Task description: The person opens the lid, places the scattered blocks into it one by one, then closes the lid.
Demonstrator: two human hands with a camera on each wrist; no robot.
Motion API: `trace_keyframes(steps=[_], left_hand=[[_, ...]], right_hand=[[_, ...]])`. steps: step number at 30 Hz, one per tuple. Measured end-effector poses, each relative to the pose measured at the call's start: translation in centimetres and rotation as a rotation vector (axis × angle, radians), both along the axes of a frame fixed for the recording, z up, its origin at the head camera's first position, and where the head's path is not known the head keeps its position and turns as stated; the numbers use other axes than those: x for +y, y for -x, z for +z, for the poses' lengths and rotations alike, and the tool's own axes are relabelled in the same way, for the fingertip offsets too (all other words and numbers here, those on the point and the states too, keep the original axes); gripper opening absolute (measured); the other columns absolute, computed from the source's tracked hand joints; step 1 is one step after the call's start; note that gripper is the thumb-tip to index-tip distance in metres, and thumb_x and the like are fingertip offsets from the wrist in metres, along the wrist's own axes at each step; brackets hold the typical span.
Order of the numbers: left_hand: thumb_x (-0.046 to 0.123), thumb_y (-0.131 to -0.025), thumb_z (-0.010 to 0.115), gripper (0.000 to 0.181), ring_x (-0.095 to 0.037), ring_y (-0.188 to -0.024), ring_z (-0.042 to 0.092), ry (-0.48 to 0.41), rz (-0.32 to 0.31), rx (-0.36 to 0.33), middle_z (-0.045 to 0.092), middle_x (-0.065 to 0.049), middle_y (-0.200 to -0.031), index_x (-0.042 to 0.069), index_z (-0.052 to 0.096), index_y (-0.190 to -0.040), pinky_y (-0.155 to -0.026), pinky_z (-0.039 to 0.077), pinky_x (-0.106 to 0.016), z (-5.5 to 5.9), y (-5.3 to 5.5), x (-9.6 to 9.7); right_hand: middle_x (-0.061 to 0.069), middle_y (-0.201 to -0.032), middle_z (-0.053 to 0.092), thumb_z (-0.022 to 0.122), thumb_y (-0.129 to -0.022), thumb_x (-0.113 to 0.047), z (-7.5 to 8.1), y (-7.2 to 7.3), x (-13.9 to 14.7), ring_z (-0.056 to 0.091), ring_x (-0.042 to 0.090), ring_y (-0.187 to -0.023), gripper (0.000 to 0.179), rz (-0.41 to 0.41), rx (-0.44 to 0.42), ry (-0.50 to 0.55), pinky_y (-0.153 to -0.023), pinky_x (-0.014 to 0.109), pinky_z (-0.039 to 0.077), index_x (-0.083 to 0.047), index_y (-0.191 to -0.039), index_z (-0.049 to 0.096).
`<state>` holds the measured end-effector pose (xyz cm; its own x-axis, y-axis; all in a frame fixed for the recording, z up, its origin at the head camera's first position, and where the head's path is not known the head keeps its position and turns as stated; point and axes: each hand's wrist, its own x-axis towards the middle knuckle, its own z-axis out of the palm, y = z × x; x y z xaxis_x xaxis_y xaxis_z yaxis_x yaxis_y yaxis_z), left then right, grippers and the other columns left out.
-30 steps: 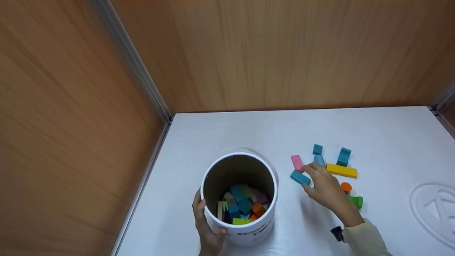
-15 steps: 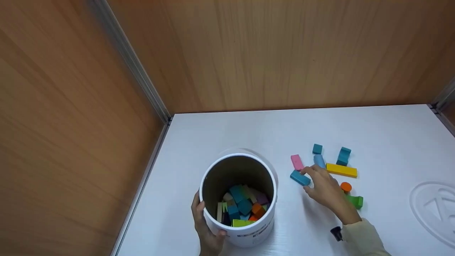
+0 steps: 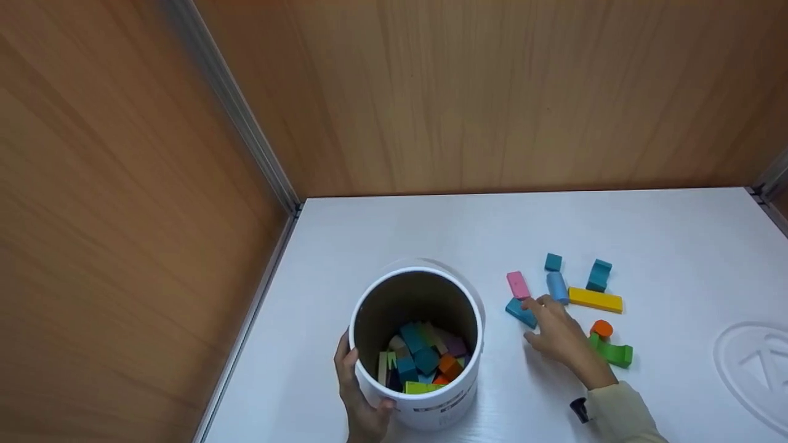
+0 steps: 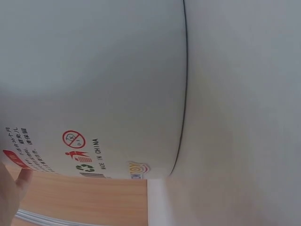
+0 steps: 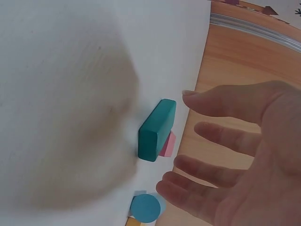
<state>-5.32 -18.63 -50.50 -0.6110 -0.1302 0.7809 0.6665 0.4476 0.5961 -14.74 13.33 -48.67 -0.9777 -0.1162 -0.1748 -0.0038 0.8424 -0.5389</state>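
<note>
My left hand (image 3: 364, 394) holds the white bucket (image 3: 431, 409) from its left side, fingers along the outer wall and thumb at the front. Inside lie several coloured blocks (image 3: 425, 360). In the left wrist view the printed bucket wall (image 4: 94, 94) fills much of the picture. My right hand (image 3: 563, 335) hovers beside a teal rectangular block (image 3: 521, 312), thumb and fingers spread apart. The right wrist view shows nothing between those fingers, with the teal block (image 5: 157, 132) just beyond the fingertips. A pink block (image 3: 518, 285) lies against its far end.
Right of the bucket lie a teal cube (image 3: 553, 262), a blue cylinder (image 3: 557, 288), a curved teal block (image 3: 599, 275), a yellow bar (image 3: 595, 299), an orange cylinder (image 3: 602, 330) and a green arched block (image 3: 615, 353). A white lid (image 3: 754, 369) rests far right. Wooden panels (image 3: 492, 92) border the table.
My right thumb has drawn slightly away from the teal block, widening the gap. The head view has shifted a little. The left hand still holds the bucket in place.
</note>
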Motion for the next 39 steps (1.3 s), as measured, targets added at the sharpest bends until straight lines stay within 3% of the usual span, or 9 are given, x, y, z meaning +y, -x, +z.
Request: trace_keyframes(steps=[8,16,20,31,39], left_hand=[[0.054,-0.091,0.052,0.076,-0.038,-0.128,0.033,-0.002,-0.017,-0.008,0.024,-0.027,-0.146,0.001,0.024,-0.137,-0.106,0.033,-0.042,0.1,-0.2,0.1],[0.055,-0.090,0.051,0.076,-0.038,-0.129,0.033,0.015,-0.006,-0.016,0.024,-0.026,-0.146,0.003,0.024,-0.138,-0.101,0.035,-0.052,0.1,-0.3,0.3],[0.055,-0.090,0.051,0.076,-0.038,-0.130,0.032,0.009,-0.012,-0.011,0.023,-0.026,-0.147,0.002,0.023,-0.138,-0.105,0.033,-0.047,0.1,-0.2,0.3],[0.055,-0.091,0.051,0.077,-0.038,-0.130,0.031,-0.010,-0.036,-0.005,0.021,-0.027,-0.147,0.003,0.022,-0.139,-0.106,0.033,-0.044,0.2,-0.2,0.3],[0.054,-0.090,0.052,0.077,-0.038,-0.130,0.031,-0.013,-0.030,-0.016,0.021,-0.027,-0.147,0.002,0.023,-0.138,-0.107,0.031,-0.041,0.2,-0.3,0.1]], right_hand=[[0.021,-0.132,0.041,0.070,-0.085,-0.012,-0.9,0.3,0.0,0.047,0.038,-0.112,0.050,0.009,-0.024,-0.015,-0.085,0.048,0.052,-0.010,-0.131,0.052],[0.022,-0.131,0.043,0.068,-0.086,-0.010,-1.7,0.3,0.3,0.046,0.038,-0.111,0.046,0.034,-0.048,-0.032,-0.090,0.052,0.048,-0.007,-0.130,0.053],[0.020,-0.123,0.049,0.068,-0.085,-0.005,-1.7,0.5,0.4,0.049,0.036,-0.107,0.042,0.031,-0.016,-0.025,-0.090,0.051,0.048,-0.006,-0.126,0.056],[0.012,-0.094,0.054,0.065,-0.082,0.005,-1.8,1.2,0.4,0.053,0.029,-0.091,0.026,-0.029,-0.010,0.013,-0.084,0.046,0.053,-0.001,-0.107,0.060],[0.017,-0.102,0.060,0.069,-0.082,-0.001,-2.6,1.6,0.2,0.055,0.032,-0.094,0.029,-0.097,0.056,0.101,-0.086,0.048,0.052,0.002,-0.109,0.059]])
